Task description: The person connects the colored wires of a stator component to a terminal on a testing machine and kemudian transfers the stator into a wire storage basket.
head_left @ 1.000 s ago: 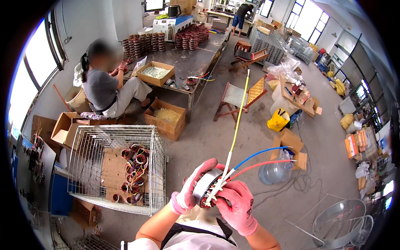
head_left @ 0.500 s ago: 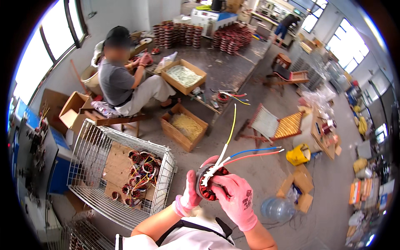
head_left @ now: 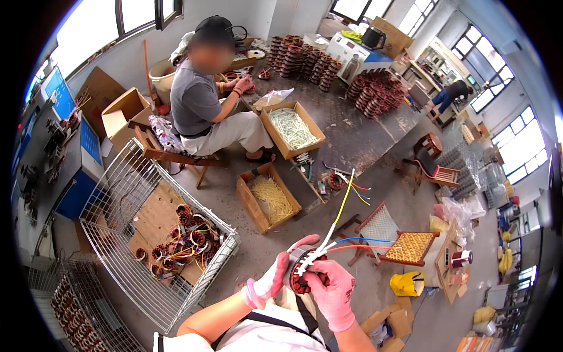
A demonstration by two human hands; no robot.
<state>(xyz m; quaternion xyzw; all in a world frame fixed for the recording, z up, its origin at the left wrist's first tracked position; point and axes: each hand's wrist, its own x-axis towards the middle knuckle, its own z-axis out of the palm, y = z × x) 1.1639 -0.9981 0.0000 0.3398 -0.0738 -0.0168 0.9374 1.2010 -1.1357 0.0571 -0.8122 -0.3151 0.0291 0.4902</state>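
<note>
Close in front of me is a motor stator (head_left: 296, 283), a ring with red-and-black windings and a grey rim. My left hand (head_left: 273, 278), in a pink glove, grips it from the left with the palm along the rim. On the right, my gloved right hand (head_left: 335, 293) has bent fingers pressed on its winding side; what the fingertips pinch is partly hidden. White sleeving (head_left: 309, 259) tied across the windings leads out to a yellow wire (head_left: 345, 199), a blue wire (head_left: 363, 239) and a red wire (head_left: 358, 247), fanning up and right.
A wire cart (head_left: 146, 226) at left holds several stators (head_left: 196, 237). Ahead, a seated person (head_left: 199, 100) works at a dark table (head_left: 381, 138) with stacked stators (head_left: 375, 94). Boxes of white sleeves (head_left: 319, 138) and yellowish strips (head_left: 246, 199), a woven chair (head_left: 410, 246) and a yellow bucket (head_left: 404, 284) stand around.
The view has turned left, so the surroundings shift right and the stacks sit farther right. Both hands keep the stator, now slightly lower in view; the right fingers stay on its windings.
</note>
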